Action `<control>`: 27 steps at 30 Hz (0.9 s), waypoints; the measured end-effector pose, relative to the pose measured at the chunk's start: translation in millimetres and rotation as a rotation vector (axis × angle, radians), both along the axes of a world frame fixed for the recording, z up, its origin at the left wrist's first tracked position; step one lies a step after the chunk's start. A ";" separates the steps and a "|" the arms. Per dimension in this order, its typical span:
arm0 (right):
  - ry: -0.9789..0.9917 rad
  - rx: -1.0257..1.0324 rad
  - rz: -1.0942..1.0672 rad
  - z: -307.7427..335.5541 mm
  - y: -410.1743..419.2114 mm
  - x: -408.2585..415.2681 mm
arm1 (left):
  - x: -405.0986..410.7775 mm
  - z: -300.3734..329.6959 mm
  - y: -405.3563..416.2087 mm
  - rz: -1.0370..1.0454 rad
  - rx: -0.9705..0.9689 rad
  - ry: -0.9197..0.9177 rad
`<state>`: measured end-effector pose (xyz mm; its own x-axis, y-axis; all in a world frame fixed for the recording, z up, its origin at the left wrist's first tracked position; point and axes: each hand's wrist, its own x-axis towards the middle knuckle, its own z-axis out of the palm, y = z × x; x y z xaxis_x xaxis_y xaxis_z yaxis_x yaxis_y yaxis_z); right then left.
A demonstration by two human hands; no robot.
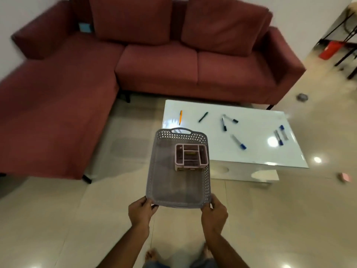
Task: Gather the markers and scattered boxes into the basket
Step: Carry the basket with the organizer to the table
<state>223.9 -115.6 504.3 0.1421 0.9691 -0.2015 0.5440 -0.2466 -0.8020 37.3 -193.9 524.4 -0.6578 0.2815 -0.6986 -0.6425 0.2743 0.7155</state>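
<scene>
A grey perforated basket (154, 171) is held out in front of me above the floor. My left hand (142, 210) grips its near left corner and my right hand (213, 211) grips its near right corner. Inside it, at the far right, stands a pink divided organiser box (191, 156). On the white table (251, 151) lie several markers: an orange pen (180, 117), a dark marker (203, 117), two crossed black-capped markers (227, 120), a blue-capped marker (238, 142) and a blue-capped pair (281, 135). A small pink box (345, 177) lies on the floor at the right.
A dark red L-shaped sofa (154, 70) fills the back and left, with a light blue box (84, 27) on its arm. A grey round object (302, 97) sits on the tiled floor at the right. A red item (330, 50) and chair legs stand at the far right.
</scene>
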 end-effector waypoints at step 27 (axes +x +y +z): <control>0.036 -0.331 -0.063 -110.8 306.0 57.7 | 37.2 -104.3 306.8 -0.233 -0.179 -0.082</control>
